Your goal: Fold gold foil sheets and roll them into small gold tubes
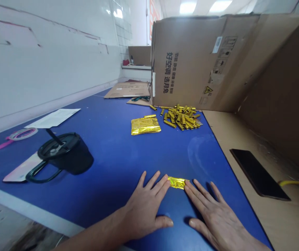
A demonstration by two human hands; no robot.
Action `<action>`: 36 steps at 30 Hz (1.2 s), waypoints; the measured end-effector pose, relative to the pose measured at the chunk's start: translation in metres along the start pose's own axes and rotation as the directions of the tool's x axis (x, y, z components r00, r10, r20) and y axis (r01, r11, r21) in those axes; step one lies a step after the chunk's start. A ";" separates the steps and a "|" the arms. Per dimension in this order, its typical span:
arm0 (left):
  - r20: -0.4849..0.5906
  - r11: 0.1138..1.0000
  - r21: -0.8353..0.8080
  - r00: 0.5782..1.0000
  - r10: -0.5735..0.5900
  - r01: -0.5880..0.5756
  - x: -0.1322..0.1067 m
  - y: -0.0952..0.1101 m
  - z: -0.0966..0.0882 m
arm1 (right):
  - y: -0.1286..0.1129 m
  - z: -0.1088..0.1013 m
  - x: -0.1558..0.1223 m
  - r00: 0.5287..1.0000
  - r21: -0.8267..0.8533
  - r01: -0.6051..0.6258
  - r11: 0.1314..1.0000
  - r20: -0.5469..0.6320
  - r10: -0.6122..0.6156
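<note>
A small flat piece of shiny gold foil lies on the blue tabletop between my two hands. My left hand rests flat with its fingers spread, its index fingertip touching the foil's left end. On the other side, my right hand also has its fingers stretched out, the index and middle fingertips at the foil's right end. Both thumbs point inward, apart from each other. Farther back sits a flat gold stack of foil strips. To its right is a heap of short gold foil rolls.
A dark lidded mug with a straw stands at left, near a tape roll and white paper. A large cardboard box rises at the back. On the right, a black phone-like slab lies on cardboard.
</note>
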State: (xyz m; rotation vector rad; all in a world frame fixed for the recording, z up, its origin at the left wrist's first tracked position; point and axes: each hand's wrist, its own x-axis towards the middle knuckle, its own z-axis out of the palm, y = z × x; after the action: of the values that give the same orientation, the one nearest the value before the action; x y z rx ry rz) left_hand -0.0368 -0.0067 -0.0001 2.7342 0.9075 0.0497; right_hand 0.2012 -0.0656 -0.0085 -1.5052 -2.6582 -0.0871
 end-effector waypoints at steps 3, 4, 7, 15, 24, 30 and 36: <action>-0.005 1.000 -0.008 1.000 0.000 0.000 -0.001 -0.001 0.001 | 0.000 0.002 -0.003 0.999 -0.016 -0.025 1.000 -0.036 0.024; -0.007 1.000 -0.010 1.000 -0.002 0.002 -0.001 -0.001 0.001 | -0.001 0.002 -0.004 0.999 -0.019 -0.034 0.999 -0.043 0.034; -0.004 1.000 -0.012 1.000 -0.003 0.003 0.000 -0.001 -0.001 | 0.000 0.000 -0.003 0.998 -0.007 -0.052 0.999 -0.036 0.052; -0.036 0.996 -0.057 0.997 -0.070 0.068 0.022 0.000 -0.025 | 0.008 -0.016 0.027 0.985 0.206 -0.134 0.969 -0.078 0.153; -0.349 0.996 -0.086 0.936 -0.034 0.004 0.020 0.000 -0.019 | 0.020 -0.013 0.047 0.965 0.260 -0.215 0.941 -0.093 0.246; -0.219 0.990 0.081 0.967 0.129 -0.114 0.027 0.001 -0.002 | 0.026 -0.005 0.049 0.931 0.334 -0.286 0.898 -0.126 0.344; -0.171 0.991 0.110 0.981 0.093 -0.075 0.034 0.003 -0.005 | 0.012 -0.013 0.038 0.926 0.340 -0.129 0.932 -0.294 0.236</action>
State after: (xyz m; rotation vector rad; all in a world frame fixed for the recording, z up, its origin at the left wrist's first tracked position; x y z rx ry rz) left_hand -0.0086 0.0122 0.0041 2.9004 0.8609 0.2719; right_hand 0.1923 -0.0280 0.0085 -1.4752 -2.1383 0.0871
